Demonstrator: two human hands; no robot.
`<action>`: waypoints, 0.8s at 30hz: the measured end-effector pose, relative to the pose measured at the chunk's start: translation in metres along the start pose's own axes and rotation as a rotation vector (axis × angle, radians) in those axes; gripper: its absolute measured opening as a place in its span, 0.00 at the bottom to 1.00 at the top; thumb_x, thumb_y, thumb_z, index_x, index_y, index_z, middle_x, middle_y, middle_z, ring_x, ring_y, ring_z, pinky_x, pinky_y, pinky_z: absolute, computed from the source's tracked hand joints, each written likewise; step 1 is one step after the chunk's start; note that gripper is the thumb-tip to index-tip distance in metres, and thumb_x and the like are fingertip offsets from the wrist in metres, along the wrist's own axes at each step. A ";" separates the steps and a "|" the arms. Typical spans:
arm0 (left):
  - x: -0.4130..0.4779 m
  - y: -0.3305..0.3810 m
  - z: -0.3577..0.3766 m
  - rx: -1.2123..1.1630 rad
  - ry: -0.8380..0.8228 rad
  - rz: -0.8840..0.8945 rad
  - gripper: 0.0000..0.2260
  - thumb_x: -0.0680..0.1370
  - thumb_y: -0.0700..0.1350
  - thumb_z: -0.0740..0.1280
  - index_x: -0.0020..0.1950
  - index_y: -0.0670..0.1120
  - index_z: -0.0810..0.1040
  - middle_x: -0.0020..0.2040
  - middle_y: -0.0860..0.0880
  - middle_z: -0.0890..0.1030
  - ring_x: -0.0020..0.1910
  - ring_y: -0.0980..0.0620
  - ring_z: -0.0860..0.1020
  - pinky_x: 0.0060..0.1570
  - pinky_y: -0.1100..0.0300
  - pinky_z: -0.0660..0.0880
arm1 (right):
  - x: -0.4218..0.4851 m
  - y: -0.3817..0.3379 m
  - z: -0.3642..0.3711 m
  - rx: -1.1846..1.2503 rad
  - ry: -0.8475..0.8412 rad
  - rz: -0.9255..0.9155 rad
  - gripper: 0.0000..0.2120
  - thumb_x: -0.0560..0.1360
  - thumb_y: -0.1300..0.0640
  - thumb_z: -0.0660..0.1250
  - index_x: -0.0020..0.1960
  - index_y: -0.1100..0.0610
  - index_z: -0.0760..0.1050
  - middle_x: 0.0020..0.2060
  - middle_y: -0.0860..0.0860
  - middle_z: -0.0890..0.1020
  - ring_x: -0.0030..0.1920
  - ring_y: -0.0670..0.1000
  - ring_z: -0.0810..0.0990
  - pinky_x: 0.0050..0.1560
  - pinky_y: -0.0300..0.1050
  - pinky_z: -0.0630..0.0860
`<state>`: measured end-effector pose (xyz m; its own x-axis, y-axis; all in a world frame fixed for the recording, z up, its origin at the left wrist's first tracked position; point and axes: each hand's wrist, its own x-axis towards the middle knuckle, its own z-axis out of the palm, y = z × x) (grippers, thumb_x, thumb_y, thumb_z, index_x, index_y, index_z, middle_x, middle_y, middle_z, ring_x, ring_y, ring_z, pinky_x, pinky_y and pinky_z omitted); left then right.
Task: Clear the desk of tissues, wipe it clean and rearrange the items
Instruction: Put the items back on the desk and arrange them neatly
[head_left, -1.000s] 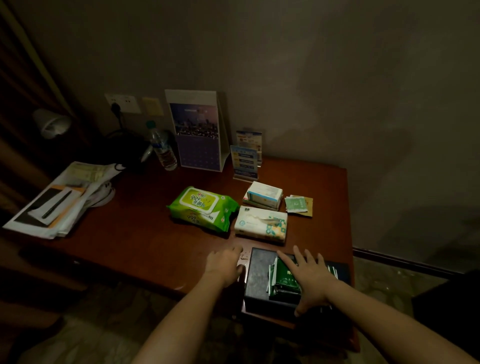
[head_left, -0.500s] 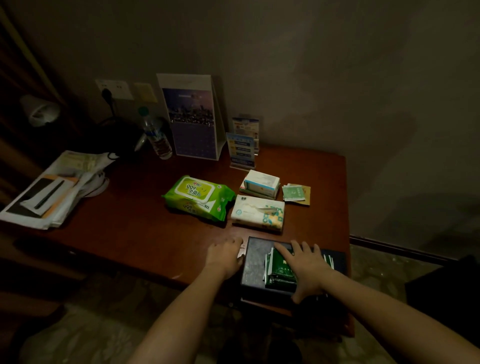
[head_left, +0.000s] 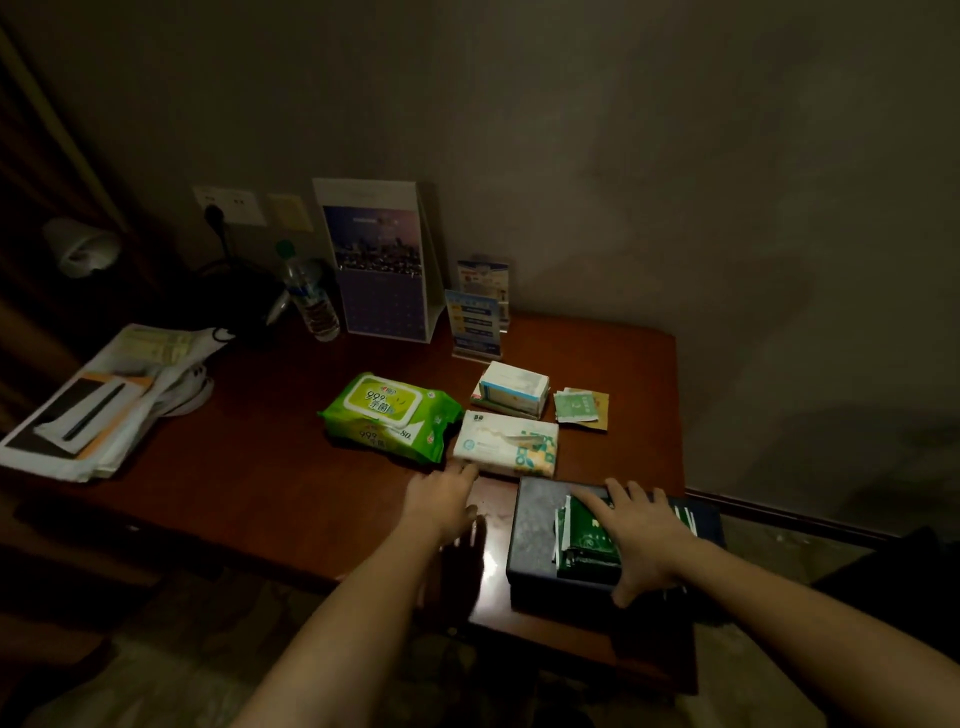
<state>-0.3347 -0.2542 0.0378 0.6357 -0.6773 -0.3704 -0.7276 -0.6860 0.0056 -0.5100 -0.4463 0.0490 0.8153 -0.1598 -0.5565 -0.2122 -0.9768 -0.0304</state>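
My right grip (head_left: 639, 535): spread flat over green packets (head_left: 584, 543) on the dark box (head_left: 535, 519), hiding their right part. My left grip (head_left: 441, 501): loosely extended, fingertips (head_left: 467, 469) by the tissue pack (head_left: 506, 441) on the tabletop (head_left: 260, 467); contact unclear.

desk (head_left: 260, 478): reddish-brown wood, polished, glossy where light reflects
wet wipes pack (head_left: 389, 415): green plastic film, shiny, crinkled
tissue pack (head_left: 506, 441): soft plastic wrap, faint sheen
dark box (head_left: 535, 525): matt, mottled grey top
water bottle (head_left: 311, 301): clear plastic, smooth
papers (head_left: 104, 405): matt paper
wall (head_left: 675, 156): matt, blotchy
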 end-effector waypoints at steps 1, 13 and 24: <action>0.005 0.006 -0.006 0.027 0.008 0.022 0.23 0.79 0.52 0.64 0.72 0.49 0.63 0.69 0.46 0.71 0.65 0.44 0.73 0.60 0.50 0.68 | -0.002 0.007 -0.006 0.017 0.014 0.015 0.63 0.58 0.37 0.77 0.75 0.42 0.33 0.76 0.60 0.48 0.74 0.66 0.50 0.71 0.68 0.50; 0.077 0.045 -0.074 0.093 0.106 0.083 0.26 0.78 0.57 0.64 0.72 0.49 0.61 0.71 0.47 0.66 0.68 0.43 0.66 0.63 0.47 0.66 | 0.006 0.098 -0.076 0.096 0.185 0.162 0.61 0.58 0.36 0.75 0.76 0.43 0.37 0.74 0.57 0.55 0.71 0.63 0.58 0.69 0.66 0.59; 0.184 0.026 -0.114 0.043 0.081 0.150 0.28 0.78 0.55 0.65 0.74 0.49 0.58 0.71 0.47 0.65 0.69 0.43 0.66 0.65 0.47 0.65 | 0.096 0.145 -0.130 0.048 0.138 0.218 0.61 0.58 0.35 0.74 0.76 0.44 0.36 0.72 0.58 0.57 0.69 0.62 0.60 0.68 0.63 0.61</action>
<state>-0.2075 -0.4268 0.0752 0.5365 -0.7918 -0.2920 -0.8253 -0.5645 0.0145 -0.3924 -0.6219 0.0993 0.8126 -0.3868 -0.4360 -0.4132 -0.9099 0.0370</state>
